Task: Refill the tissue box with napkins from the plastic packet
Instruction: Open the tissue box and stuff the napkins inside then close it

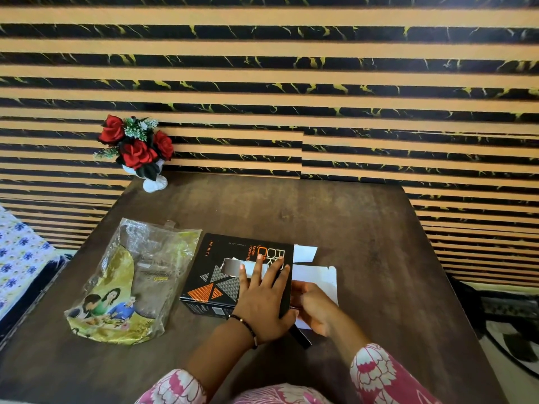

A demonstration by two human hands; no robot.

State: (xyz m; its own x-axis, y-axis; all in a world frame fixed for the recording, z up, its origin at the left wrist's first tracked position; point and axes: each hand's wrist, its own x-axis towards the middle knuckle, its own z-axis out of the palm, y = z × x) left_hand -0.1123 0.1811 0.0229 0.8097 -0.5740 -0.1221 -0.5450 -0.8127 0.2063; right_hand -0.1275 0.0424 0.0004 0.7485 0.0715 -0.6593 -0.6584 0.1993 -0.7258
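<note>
A black tissue box (215,275) with orange print lies flat on the brown table (335,228), its top slot showing a bit of white napkin. My left hand (264,298) rests flat on the box's top, fingers spread and straight. At the box's open right end, white flaps (316,275) stick out. My right hand (316,309) is curled at that end over the white flaps or napkins; what exactly it holds is hidden. The plastic packet (128,284), crumpled and mostly see-through with a printed family picture, lies left of the box and looks flat.
A white vase of red roses (137,150) stands at the table's back left corner against the striped wall. A flowered cloth (17,258) lies off the table's left edge. A patterned rug (513,330) is on the floor to the right.
</note>
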